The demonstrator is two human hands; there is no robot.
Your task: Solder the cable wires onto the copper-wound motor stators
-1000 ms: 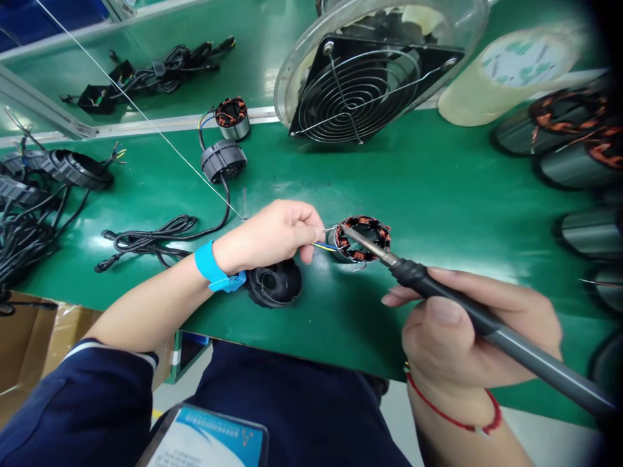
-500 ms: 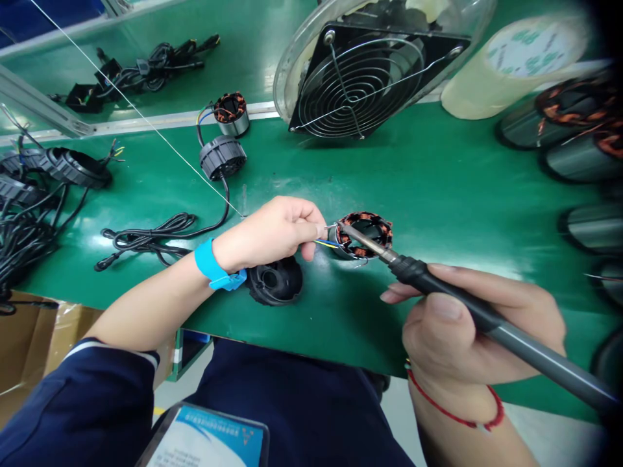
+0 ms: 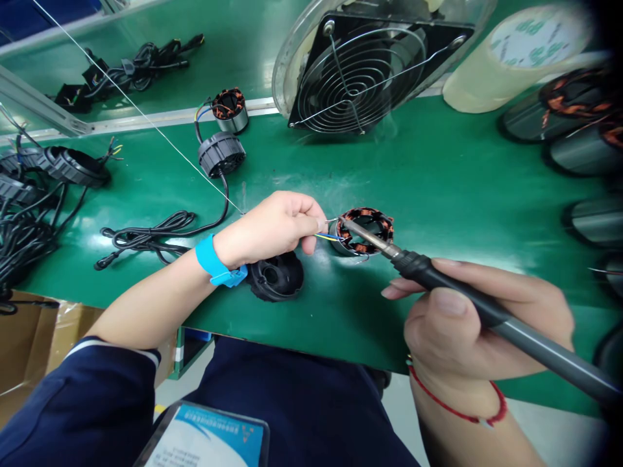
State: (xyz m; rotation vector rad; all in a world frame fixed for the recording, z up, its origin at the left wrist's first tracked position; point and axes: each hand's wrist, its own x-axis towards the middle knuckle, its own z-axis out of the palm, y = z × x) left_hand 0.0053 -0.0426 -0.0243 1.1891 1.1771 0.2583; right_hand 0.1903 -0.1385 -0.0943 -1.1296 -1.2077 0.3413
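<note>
My left hand (image 3: 287, 224), with a blue band at the wrist, pinches a thin strand of solder wire (image 3: 332, 221) between thumb and fingers. The strand's end reaches the left rim of a copper-wound stator (image 3: 365, 248) on the green bench. In my right hand (image 3: 467, 324) is a soldering iron (image 3: 418, 269), held like a pen, its tip touching or very near that same rim. Blue and yellow wires (image 3: 328, 237) run from beneath my left fingers to the stator. Below that hand lies a round black housing (image 3: 276, 277), partly covered by it.
A fan with a wire guard (image 3: 350, 94) stands behind the stator. Farther left are a second stator (image 3: 230, 111), a ribbed black cap (image 3: 221, 154) and a coiled cable (image 3: 150, 237). More stators (image 3: 584, 146) line the right side, near a tape roll (image 3: 520, 58).
Both hands keep their grips, and the iron's tip stays at the stator's left rim. The view shifts slightly. A faint wisp of smoke shows near the fan.
</note>
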